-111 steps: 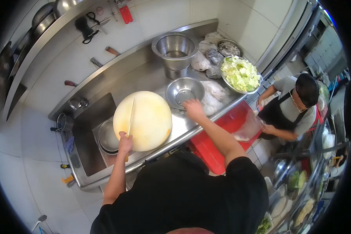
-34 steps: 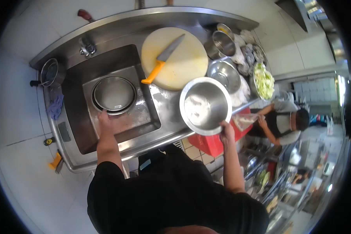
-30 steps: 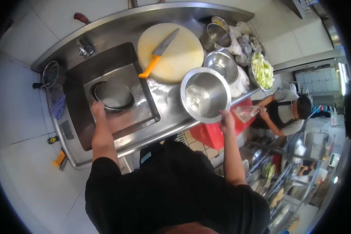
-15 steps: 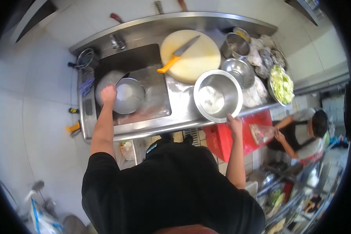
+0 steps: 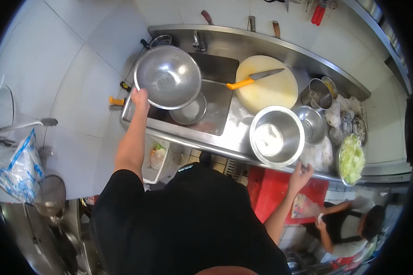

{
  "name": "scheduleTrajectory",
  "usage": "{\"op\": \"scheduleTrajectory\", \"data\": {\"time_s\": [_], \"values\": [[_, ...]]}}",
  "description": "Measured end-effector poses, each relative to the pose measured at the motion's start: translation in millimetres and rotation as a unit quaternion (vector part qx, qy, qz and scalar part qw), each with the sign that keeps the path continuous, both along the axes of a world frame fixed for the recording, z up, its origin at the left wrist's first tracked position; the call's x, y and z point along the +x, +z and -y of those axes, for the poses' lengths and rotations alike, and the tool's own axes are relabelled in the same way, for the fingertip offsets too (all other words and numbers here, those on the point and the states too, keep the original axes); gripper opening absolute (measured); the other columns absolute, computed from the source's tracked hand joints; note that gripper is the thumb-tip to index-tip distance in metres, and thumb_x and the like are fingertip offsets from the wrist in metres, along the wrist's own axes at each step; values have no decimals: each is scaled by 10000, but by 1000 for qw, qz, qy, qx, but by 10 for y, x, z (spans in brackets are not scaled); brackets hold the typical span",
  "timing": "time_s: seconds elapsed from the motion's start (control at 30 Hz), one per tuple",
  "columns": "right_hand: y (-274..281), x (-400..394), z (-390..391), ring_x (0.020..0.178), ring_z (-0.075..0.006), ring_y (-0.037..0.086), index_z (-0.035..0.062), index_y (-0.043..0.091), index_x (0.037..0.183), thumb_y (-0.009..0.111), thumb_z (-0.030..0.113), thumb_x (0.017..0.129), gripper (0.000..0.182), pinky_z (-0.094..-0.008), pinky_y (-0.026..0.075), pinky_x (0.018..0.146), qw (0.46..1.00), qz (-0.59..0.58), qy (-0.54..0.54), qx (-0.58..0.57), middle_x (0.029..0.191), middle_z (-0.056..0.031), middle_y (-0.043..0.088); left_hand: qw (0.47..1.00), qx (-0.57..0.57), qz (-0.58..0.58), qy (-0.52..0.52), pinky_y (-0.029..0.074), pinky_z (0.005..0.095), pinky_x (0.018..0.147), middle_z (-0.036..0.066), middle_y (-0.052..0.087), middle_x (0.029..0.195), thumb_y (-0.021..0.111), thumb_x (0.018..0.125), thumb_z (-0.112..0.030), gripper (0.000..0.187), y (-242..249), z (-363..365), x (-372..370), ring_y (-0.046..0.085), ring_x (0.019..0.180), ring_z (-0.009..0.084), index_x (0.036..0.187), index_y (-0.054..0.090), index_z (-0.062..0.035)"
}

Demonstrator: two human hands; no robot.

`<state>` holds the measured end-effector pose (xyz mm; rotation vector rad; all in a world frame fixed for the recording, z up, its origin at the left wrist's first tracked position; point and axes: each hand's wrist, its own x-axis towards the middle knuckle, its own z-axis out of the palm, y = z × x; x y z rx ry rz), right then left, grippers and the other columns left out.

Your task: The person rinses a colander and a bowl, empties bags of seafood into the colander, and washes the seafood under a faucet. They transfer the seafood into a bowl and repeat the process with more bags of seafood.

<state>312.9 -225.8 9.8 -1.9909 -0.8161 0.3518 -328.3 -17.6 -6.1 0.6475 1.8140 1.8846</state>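
My left hand [image 5: 141,99] grips the near rim of a metal colander [image 5: 167,75], tilted above the left part of the sink [image 5: 215,114]. Partly hidden beneath the colander, a metal bowl [image 5: 192,118] sits in the sink. My right hand [image 5: 301,176] is open, its fingers apart, just off the near right side of a deep steel pot [image 5: 293,133]. That pot stands on the counter with some white matter or glare at its bottom.
A round cutting board [image 5: 266,98] carries a yellow-handled knife [image 5: 254,79]. To the right are a steel bowl [image 5: 313,123], bagged items [image 5: 319,153] and a bowl of chopped greens [image 5: 352,160]. Another person [image 5: 353,224] works beyond a red crate [image 5: 270,192].
My left hand has raised the colander out of the sink. My right hand has let go of the pot's rim and moved slightly away. The view has shifted left.
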Motion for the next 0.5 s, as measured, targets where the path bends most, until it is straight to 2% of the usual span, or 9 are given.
{"op": "scheduleTrajectory", "data": {"time_s": [0.07,0.1,0.2,0.23,0.33,0.4,0.43,0.47,0.5], "values": [[149,-84,-71,1103,-300,508,-40,477,1232,667,192,869,471,-389,384,965,997,69,26,25,1206,-194,527,994,35,105,7,465,297,661,47,614,811,496,692,65,232,-250,262,73,574,723,165,888,593,-11],[94,-85,-116,1118,-329,505,-35,503,1193,653,150,863,407,-413,375,980,987,135,55,62,1215,-205,527,990,26,137,16,475,315,704,70,608,874,509,666,85,314,-321,389,140,574,780,187,959,575,-7],[216,-336,-273,1133,-344,503,-24,525,1145,644,107,853,341,-427,366,991,959,224,132,118,1218,-208,531,978,30,201,42,479,328,710,83,608,880,511,654,97,323,-398,609,329,581,790,211,955,568,-6],[331,-506,-321,1138,-347,508,-13,551,1069,631,56,842,251,-425,367,993,949,254,143,122,1214,-211,540,976,36,210,43,484,345,721,99,616,889,527,639,91,326,-459,616,309,590,805,237,951,560,3],[521,-964,-423,1092,-346,539,0,574,1009,609,19,840,174,-420,389,969,922,219,269,172,1149,-203,578,963,21,257,77,478,352,668,85,593,828,541,635,74,294,-783,447,58,575,754,243,913,555,-20],[513,-1299,-492,974,-323,601,5,592,943,589,-8,838,107,-398,452,880,898,159,362,192,1042,-182,626,958,-28,281,52,495,441,723,129,572,896,545,651,72,291,-961,298,-69,573,836,283,929,547,-14],[444,-1471,-525,903,-309,615,8,597,937,588,-11,836,103,-381,472,821,893,104,406,162,983,-171,634,954,-50,293,37,504,486,751,151,562,931,547,659,70,290,-1069,205,-147,572,877,303,937,543,-10],[336,-1640,-563,832,-294,630,10,601,930,588,-15,834,100,-364,492,763,884,49,447,131,924,-160,643,949,-65,309,21,480,459,692,129,546,884,549,650,58,267,-1228,139,-203,554,832,280,904,540,-22],[242,-1803,-587,798,-288,630,14,603,934,591,-4,838,98,-355,495,730,876,44,472,90,898,-157,639,942,-79,325,4,457,432,634,106,531,838,551,641,46,244,-1549,51,-299,536,787,257,871,538,-35]]}}
